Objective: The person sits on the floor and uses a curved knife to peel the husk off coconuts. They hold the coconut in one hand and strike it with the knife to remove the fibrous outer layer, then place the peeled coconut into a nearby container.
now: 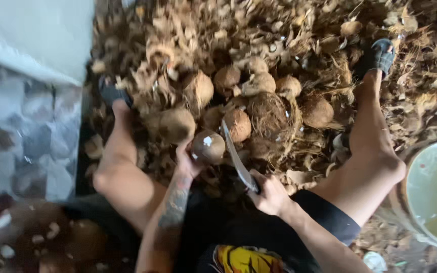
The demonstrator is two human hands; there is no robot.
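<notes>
My left hand [187, 161] grips a round brown coconut [209, 146] with a small white chip in its shell, held between my knees. My right hand [270, 193] is closed on the handle of a long curved knife [235, 155]. The blade points up and away, and it lies against the right side of the held coconut. A heap of husked coconuts [238, 124] lies just beyond the held one, on a bed of torn husk [279, 35].
A white bucket [433, 192] of cloudy liquid stands at the right by my right leg [375, 146]. A bowl of coconuts [36, 242] sits at the lower left. A stone-patterned wall [21, 136] runs along the left. My sandalled feet [380, 55] rest in the husk.
</notes>
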